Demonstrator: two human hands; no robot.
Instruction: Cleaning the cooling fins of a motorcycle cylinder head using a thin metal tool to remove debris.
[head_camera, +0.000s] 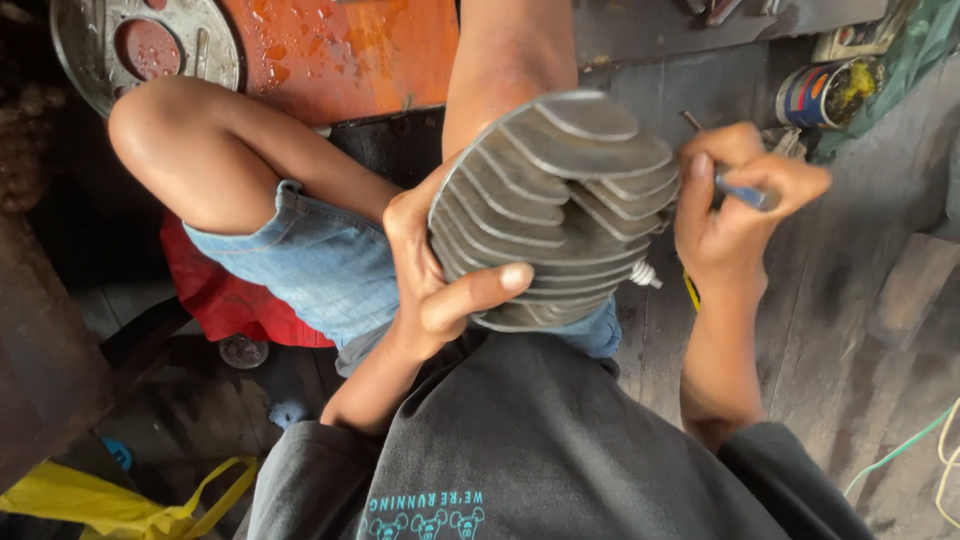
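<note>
The wooden floor (850, 300) spreads dark and worn under everything, with an orange metal sheet (350, 50) wet at the far end and a round metal plate (140, 45) lying next to it. In the middle, resting over the person's lap near the denim shorts (310, 265), sits a grey finned engine cylinder (560, 200), its curved ribs facing up. The left hand (430, 270) is wrapped around its near side, thumb pressed across the lower fins. The right hand (735, 205) is closed tight on a thin blue-handled tool (745, 192) just beside the cylinder's right edge. A small threaded stud (645, 275) pokes out below that edge. A paint tin (825, 92) stands farther off, well apart.
</note>
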